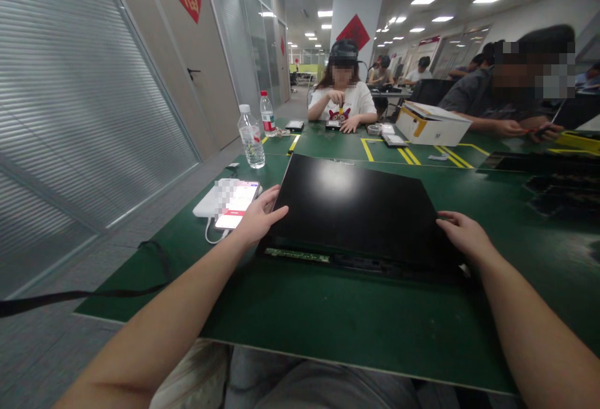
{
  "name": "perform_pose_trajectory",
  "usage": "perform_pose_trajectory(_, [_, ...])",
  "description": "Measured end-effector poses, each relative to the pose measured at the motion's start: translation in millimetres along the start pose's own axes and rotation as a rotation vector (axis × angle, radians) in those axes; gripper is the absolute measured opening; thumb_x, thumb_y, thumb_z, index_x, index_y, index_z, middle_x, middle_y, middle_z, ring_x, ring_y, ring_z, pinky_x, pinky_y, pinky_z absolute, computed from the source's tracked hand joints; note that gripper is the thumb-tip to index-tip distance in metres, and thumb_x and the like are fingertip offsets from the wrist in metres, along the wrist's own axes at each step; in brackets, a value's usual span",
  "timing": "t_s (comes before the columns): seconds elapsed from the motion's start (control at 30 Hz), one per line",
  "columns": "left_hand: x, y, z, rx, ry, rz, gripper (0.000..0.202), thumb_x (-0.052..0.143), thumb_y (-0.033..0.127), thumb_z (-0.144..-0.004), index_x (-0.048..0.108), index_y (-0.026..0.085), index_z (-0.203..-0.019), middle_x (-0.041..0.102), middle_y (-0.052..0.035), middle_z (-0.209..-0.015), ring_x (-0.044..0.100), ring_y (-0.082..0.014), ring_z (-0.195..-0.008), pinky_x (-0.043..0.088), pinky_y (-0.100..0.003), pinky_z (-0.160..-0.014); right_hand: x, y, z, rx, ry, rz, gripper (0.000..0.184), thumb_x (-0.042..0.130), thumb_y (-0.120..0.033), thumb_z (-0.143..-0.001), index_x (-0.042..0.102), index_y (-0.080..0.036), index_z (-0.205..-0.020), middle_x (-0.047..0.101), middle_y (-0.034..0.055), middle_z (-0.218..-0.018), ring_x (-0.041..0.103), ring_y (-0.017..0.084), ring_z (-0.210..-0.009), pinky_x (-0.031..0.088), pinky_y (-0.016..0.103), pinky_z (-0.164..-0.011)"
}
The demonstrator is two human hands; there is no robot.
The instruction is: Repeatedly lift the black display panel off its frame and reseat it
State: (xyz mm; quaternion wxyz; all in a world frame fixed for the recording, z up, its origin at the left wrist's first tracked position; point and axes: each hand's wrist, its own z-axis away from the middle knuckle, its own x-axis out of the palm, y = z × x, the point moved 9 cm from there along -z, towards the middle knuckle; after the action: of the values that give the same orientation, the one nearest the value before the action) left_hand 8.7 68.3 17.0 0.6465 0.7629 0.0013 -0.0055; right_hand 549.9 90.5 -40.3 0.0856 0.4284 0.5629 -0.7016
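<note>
A large flat black panel (pixel 351 209) lies on the green table mat (pixel 328 321), a strip of green circuit board along its near edge. My left hand (pixel 260 218) grips the panel's near left corner, thumb on top. My right hand (pixel 462 234) holds its right edge, fingers curled onto the surface.
A phone (pixel 237 204) rests on a white power bank (pixel 210 204) left of the panel. Two water bottles (pixel 252 137) stand behind. A cardboard box (pixel 431 124) sits far right. Other people work at the far end. More dark panels (pixel 557 190) lie right.
</note>
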Motion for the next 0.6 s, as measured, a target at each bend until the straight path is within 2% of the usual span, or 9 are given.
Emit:
perform_pose_trajectory(0.13, [3.6, 8.3, 1.9, 0.063, -0.014, 0.034, 0.065, 0.097, 0.038, -0.066, 0.078, 0.020, -0.126, 0.052, -0.0117, -0.166, 0.042, -0.0380, -0.156, 0.038, -0.043, -0.128, -2.3, 2.6, 4.8, 0.061, 0.026, -0.233, 0.022, 0.075, -0.035, -0.076, 0.078, -0.021, -0.092, 0.080, 0.0123, -0.101, 0.072, 0.031, -0.105, 0.056, 0.041, -0.092])
perform_pose_trajectory(0.23, [1.8, 4.7, 1.4, 0.021, -0.007, 0.091, 0.077, 0.098, 0.038, -0.065, 0.073, 0.021, -0.136, 0.066, -0.0117, -0.152, 0.051, -0.0385, -0.150, 0.047, -0.045, -0.122, -5.5, -3.3, 10.1, 0.080, 0.030, -0.426, 0.024, 0.077, -0.031, -0.071, 0.076, -0.020, -0.092, 0.079, 0.0138, -0.107, 0.070, 0.031, -0.112, 0.056, 0.036, -0.092])
perform_pose_trajectory(0.33, [-1.7, -0.9, 0.0, -0.047, -0.002, 0.168, 0.084, 0.098, 0.037, -0.065, 0.069, 0.020, -0.141, 0.075, -0.0126, -0.138, 0.064, -0.0384, -0.137, 0.055, -0.046, -0.113, -14.5, -17.7, 19.7, 0.062, 0.016, -0.609, 0.041, 0.075, -0.030, -0.070, 0.074, -0.019, -0.109, 0.078, 0.0139, -0.113, 0.070, 0.031, -0.114, 0.056, 0.036, -0.095])
perform_pose_trajectory(0.47, [-1.8, 1.0, 0.8, -0.090, -0.015, 0.233, 0.078, 0.098, 0.034, -0.064, 0.072, 0.019, -0.136, 0.079, -0.0117, -0.130, 0.072, -0.0360, -0.124, 0.060, -0.043, -0.105, -29.9, -48.9, 39.3, -0.099, -0.113, -0.758, 0.056, 0.060, -0.038, -0.084, 0.064, -0.023, -0.138, 0.078, 0.0112, -0.120, 0.073, 0.031, -0.116, 0.059, 0.038, -0.097])
perform_pose_trajectory(0.53, [0.1, 1.4, 1.8, -0.124, -0.028, 0.230, 0.074, 0.098, 0.034, -0.062, 0.075, 0.019, -0.131, 0.080, -0.0114, -0.126, 0.074, -0.0360, -0.120, 0.062, -0.042, -0.100, -30.7, -47.0, 45.6, -0.045, -0.183, -0.730, 0.050, 0.056, -0.044, -0.087, 0.070, -0.021, -0.130, 0.079, 0.0136, -0.107, 0.075, 0.034, -0.109, 0.061, 0.042, -0.092])
perform_pose_trajectory(0.6, [3.0, -2.6, 2.3, -0.191, -0.051, 0.194, 0.069, 0.097, 0.036, -0.062, 0.076, 0.018, -0.125, 0.081, -0.0123, -0.121, 0.075, -0.0364, -0.116, 0.063, -0.042, -0.096, -30.2, -32.8, 45.9, 0.072, -0.196, -0.651, 0.038, 0.061, -0.047, -0.083, 0.076, -0.019, -0.104, 0.078, 0.0160, -0.089, 0.077, 0.036, -0.097, 0.063, 0.043, -0.085])
